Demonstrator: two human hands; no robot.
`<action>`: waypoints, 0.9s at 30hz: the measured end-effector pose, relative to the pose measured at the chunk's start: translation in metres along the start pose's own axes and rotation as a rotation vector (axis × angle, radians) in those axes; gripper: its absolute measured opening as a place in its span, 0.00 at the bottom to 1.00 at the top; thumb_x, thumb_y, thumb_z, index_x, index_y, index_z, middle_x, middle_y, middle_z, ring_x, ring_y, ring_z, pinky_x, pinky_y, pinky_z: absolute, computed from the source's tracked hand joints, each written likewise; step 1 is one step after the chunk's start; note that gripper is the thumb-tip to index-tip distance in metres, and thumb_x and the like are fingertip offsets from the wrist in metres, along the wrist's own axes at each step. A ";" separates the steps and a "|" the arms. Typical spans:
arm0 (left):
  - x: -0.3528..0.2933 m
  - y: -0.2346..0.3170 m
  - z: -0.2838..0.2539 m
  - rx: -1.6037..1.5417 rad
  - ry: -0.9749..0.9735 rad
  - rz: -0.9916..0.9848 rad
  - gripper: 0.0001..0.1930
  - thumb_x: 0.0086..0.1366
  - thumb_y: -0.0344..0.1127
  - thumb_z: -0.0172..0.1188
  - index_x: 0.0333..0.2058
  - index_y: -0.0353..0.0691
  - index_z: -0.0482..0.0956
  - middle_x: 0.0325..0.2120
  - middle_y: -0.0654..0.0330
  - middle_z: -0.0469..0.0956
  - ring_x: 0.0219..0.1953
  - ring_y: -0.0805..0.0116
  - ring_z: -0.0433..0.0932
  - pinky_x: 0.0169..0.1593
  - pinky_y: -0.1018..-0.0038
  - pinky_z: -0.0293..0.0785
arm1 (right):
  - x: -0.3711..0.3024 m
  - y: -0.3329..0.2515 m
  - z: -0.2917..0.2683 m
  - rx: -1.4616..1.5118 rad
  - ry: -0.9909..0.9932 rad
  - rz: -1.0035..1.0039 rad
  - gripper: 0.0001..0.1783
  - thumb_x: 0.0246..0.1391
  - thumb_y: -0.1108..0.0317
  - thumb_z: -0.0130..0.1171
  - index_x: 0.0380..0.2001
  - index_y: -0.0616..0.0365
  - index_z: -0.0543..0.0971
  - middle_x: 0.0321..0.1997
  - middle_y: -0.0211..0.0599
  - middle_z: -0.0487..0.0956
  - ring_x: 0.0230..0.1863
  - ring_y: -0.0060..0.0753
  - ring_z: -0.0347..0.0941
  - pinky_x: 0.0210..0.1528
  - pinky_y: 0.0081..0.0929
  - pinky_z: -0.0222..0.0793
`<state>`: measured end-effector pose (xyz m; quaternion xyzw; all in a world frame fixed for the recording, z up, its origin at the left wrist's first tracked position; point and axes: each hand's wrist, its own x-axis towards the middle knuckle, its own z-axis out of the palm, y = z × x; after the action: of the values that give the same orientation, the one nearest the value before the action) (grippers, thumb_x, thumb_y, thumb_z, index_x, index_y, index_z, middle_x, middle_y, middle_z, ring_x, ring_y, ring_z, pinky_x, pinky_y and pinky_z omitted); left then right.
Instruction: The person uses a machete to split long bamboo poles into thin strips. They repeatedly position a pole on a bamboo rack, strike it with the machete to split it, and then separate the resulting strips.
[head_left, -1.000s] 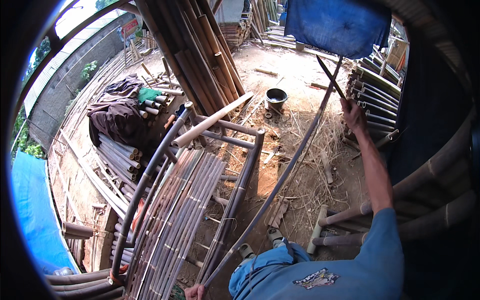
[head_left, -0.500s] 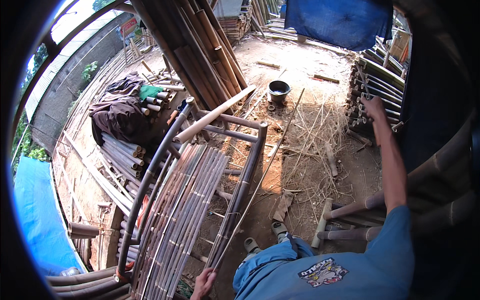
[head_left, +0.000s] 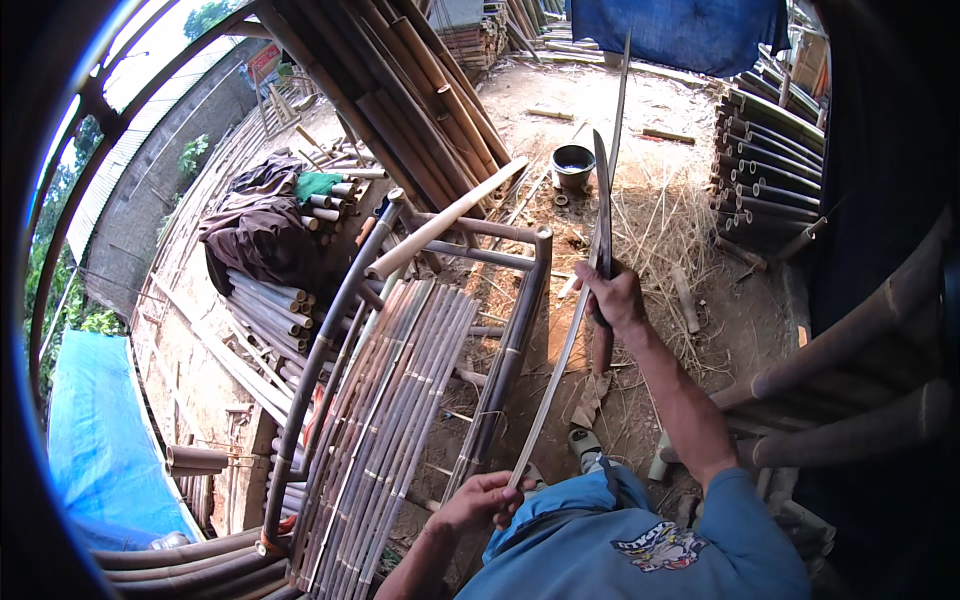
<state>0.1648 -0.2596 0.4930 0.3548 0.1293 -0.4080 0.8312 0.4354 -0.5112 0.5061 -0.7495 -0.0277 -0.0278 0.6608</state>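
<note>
The scene is an open-air bamboo yard with a dirt ground point(head_left: 640, 110) scattered with dry shavings and offcuts. On the far side, long brown bamboo poles point(head_left: 410, 80) lean in a bundle, and a blue tarp point(head_left: 680, 30) hangs beyond them. A small dark bucket point(head_left: 572, 165) stands on the ground near the middle, far from the person. On the right, cut bamboo lengths point(head_left: 765, 170) lie stacked with their round ends showing. On the left, a dark cloth point(head_left: 255, 235) is draped over another pile of poles, and a second blue tarp point(head_left: 105, 430) lies at the near left. Directly in front of the person stands a bent bamboo frame point(head_left: 500, 350) with a panel of thin slats point(head_left: 390, 420) laid side by side within it. The person's right hand point(head_left: 612, 298) is closed around the handle of a long dark blade point(head_left: 602, 200), which points up and away. The left hand point(head_left: 478, 500), near the body at the lower edge, has its fingers pinched on the near end of a thin pale bamboo strip point(head_left: 560, 370). The strip is long, narrow and slightly bowed; it runs from the left hand up past the right hand, just beside the blade, and its far tip reaches toward the hanging tarp.
</note>
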 end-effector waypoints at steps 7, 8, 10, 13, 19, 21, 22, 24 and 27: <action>0.015 0.001 0.014 0.267 0.306 0.285 0.18 0.68 0.39 0.56 0.50 0.33 0.75 0.28 0.67 0.74 0.21 0.83 0.65 0.22 0.85 0.61 | -0.025 -0.019 -0.019 -0.854 -0.096 -0.632 0.29 0.57 0.37 0.49 0.43 0.54 0.72 0.27 0.44 0.76 0.27 0.44 0.77 0.27 0.42 0.73; 0.023 0.011 0.020 0.276 0.335 0.321 0.17 0.68 0.40 0.56 0.49 0.34 0.76 0.28 0.68 0.74 0.21 0.84 0.65 0.22 0.85 0.60 | -0.037 -0.009 -0.013 -0.890 -0.094 -0.692 0.29 0.57 0.39 0.50 0.42 0.56 0.72 0.27 0.45 0.76 0.27 0.44 0.78 0.27 0.42 0.74; 0.038 0.023 0.022 0.316 0.415 0.400 0.16 0.68 0.40 0.56 0.49 0.36 0.77 0.27 0.70 0.74 0.21 0.85 0.65 0.23 0.86 0.59 | -0.066 0.000 0.002 -0.913 -0.164 -0.637 0.29 0.57 0.40 0.52 0.40 0.59 0.70 0.27 0.46 0.76 0.27 0.45 0.78 0.26 0.41 0.74; 0.057 0.031 0.014 0.429 0.502 0.513 0.15 0.69 0.40 0.55 0.48 0.37 0.78 0.25 0.71 0.73 0.20 0.86 0.63 0.22 0.86 0.57 | -0.102 -0.002 0.017 -0.822 -0.337 -0.473 0.30 0.54 0.39 0.55 0.32 0.60 0.71 0.21 0.46 0.76 0.23 0.49 0.78 0.24 0.40 0.74; 0.056 0.012 0.008 0.602 0.648 0.626 0.14 0.69 0.38 0.54 0.45 0.34 0.79 0.23 0.72 0.72 0.23 0.86 0.64 0.25 0.86 0.58 | -0.098 0.014 0.030 -0.916 -0.365 -0.497 0.33 0.52 0.32 0.52 0.25 0.56 0.73 0.16 0.43 0.76 0.21 0.43 0.79 0.21 0.38 0.74; 0.043 0.007 0.012 0.642 0.653 0.548 0.15 0.69 0.37 0.54 0.48 0.34 0.77 0.25 0.70 0.74 0.27 0.84 0.67 0.30 0.84 0.64 | -0.080 0.021 0.018 -0.931 -0.289 -0.522 0.32 0.53 0.32 0.50 0.24 0.54 0.73 0.14 0.41 0.75 0.19 0.43 0.78 0.20 0.37 0.73; 0.034 0.004 0.013 0.656 0.660 0.513 0.15 0.69 0.37 0.54 0.49 0.33 0.77 0.25 0.69 0.75 0.29 0.83 0.69 0.33 0.82 0.68 | -0.073 0.015 0.015 -0.947 -0.242 -0.516 0.33 0.54 0.32 0.49 0.23 0.54 0.72 0.13 0.40 0.74 0.16 0.40 0.77 0.18 0.36 0.72; 0.015 -0.012 0.019 0.639 0.634 0.483 0.15 0.69 0.37 0.54 0.49 0.33 0.77 0.25 0.69 0.73 0.27 0.83 0.68 0.31 0.83 0.66 | -0.039 0.032 -0.007 -1.009 -0.176 -0.306 0.33 0.55 0.30 0.46 0.24 0.52 0.70 0.10 0.31 0.69 0.11 0.27 0.70 0.14 0.33 0.68; -0.012 -0.023 0.024 0.530 0.609 0.385 0.16 0.70 0.39 0.53 0.48 0.34 0.77 0.24 0.70 0.72 0.24 0.84 0.65 0.28 0.85 0.63 | 0.001 0.030 -0.044 -0.952 -0.085 -0.361 0.34 0.58 0.30 0.40 0.24 0.52 0.70 0.09 0.25 0.66 0.09 0.22 0.63 0.10 0.29 0.60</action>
<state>0.1374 -0.2788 0.5047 0.6770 0.1910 -0.1418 0.6964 0.4389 -0.5591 0.4818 -0.9512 -0.1678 -0.1205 0.2291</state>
